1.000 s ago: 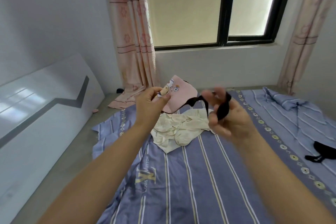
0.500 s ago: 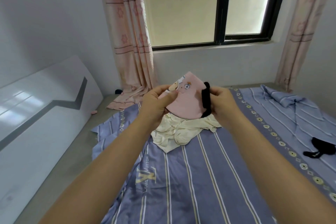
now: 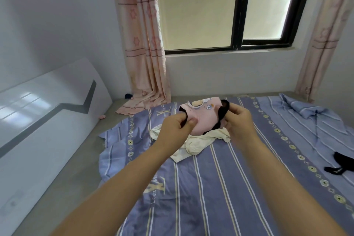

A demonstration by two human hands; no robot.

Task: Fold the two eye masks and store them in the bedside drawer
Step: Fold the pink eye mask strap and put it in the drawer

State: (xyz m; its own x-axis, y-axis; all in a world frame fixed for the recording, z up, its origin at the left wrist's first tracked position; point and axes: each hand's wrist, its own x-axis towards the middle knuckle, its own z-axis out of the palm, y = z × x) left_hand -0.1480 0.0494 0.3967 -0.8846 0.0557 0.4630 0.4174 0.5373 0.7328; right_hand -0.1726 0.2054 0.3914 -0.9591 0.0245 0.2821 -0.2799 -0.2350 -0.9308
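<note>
I hold a pink eye mask (image 3: 206, 119) with a cartoon print and a black strap in the air above the bed. My left hand (image 3: 177, 128) pinches its left end between thumb and fingers. My right hand (image 3: 239, 120) grips the right end, where the black strap (image 3: 224, 110) loops over my fingers. A second, black eye mask (image 3: 342, 162) lies on the sheet at the far right, apart from both hands. No drawer is in view.
A crumpled cream cloth (image 3: 199, 142) lies on the blue striped sheet (image 3: 220, 188) under my hands. A bunched blue cover (image 3: 306, 111) sits at the back right. A white headboard panel (image 3: 44, 120) leans at the left, with bare floor beside it.
My right hand came in from the right with the black strap and closed on the pink mask's right end. Both hands now hold the mask spread between them, slightly lower.
</note>
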